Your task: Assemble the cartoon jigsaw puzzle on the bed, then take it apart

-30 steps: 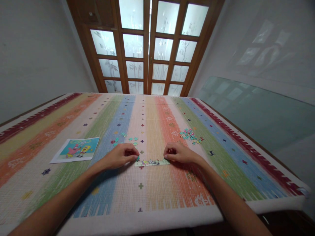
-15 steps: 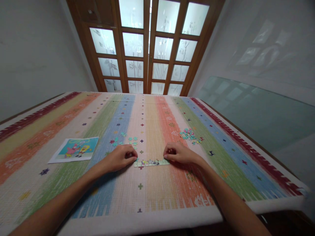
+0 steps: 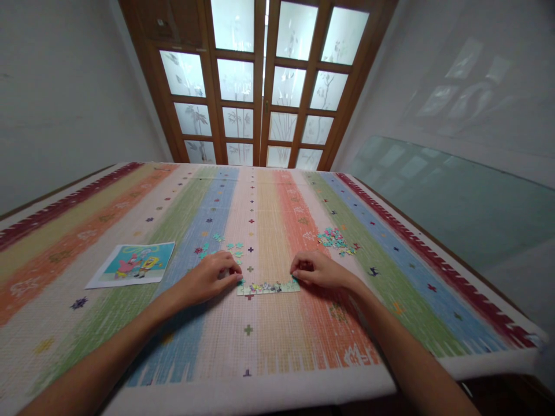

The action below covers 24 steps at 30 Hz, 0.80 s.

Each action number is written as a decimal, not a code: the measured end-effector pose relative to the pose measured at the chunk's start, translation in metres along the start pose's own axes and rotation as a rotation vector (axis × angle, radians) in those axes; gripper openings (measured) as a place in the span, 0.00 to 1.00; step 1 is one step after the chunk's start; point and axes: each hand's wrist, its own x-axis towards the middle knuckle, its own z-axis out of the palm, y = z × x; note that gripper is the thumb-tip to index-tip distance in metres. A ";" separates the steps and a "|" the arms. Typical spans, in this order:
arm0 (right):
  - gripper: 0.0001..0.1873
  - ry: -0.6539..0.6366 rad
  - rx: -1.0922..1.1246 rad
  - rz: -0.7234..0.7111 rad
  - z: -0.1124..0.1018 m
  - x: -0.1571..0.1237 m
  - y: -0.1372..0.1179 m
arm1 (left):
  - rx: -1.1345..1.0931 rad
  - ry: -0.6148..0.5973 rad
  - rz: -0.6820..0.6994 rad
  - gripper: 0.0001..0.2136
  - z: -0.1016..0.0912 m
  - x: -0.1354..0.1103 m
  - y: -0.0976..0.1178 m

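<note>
A short strip of joined jigsaw pieces (image 3: 267, 287) lies on the striped tablecloth (image 3: 269, 341) in front of me. My left hand (image 3: 208, 277) rests at the strip's left end, fingers curled and pinched on its edge. At the right end my right hand (image 3: 318, 269) has its fingertips curled down onto the strip. Loose teal pieces (image 3: 225, 248) lie just beyond my left hand. A small pile of loose pieces (image 3: 336, 240) sits beyond my right hand.
A printed cartoon picture (image 3: 132, 264) lies flat at the left of the cloth. Behind the table stands a wooden door with frosted panes (image 3: 264, 86). A glass sheet (image 3: 459, 196) leans along the right wall. The table's front edge (image 3: 260, 396) is near me.
Both hands stay at the ends of the strip; my left hand's fingertips have shifted slightly at the left end. The view has barely moved.
</note>
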 end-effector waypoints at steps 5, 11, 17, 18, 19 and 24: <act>0.05 -0.006 -0.008 0.025 -0.004 -0.002 0.001 | 0.014 -0.042 0.005 0.11 0.002 -0.002 -0.003; 0.01 -0.030 -0.031 0.059 -0.005 -0.001 0.001 | 0.003 -0.053 0.003 0.11 0.003 -0.003 -0.005; 0.02 -0.038 -0.047 0.084 -0.004 -0.002 0.000 | 0.011 -0.069 0.018 0.11 0.005 -0.003 -0.007; 0.03 -0.042 -0.049 0.081 -0.004 -0.002 0.000 | 0.013 -0.072 0.020 0.11 0.005 -0.003 -0.007; 0.03 -0.044 -0.051 0.076 -0.004 -0.002 0.000 | 0.014 -0.075 0.024 0.11 0.005 -0.004 -0.006; 0.02 0.019 -0.047 0.064 -0.004 -0.001 -0.002 | 0.050 0.029 0.031 0.12 -0.003 -0.002 -0.011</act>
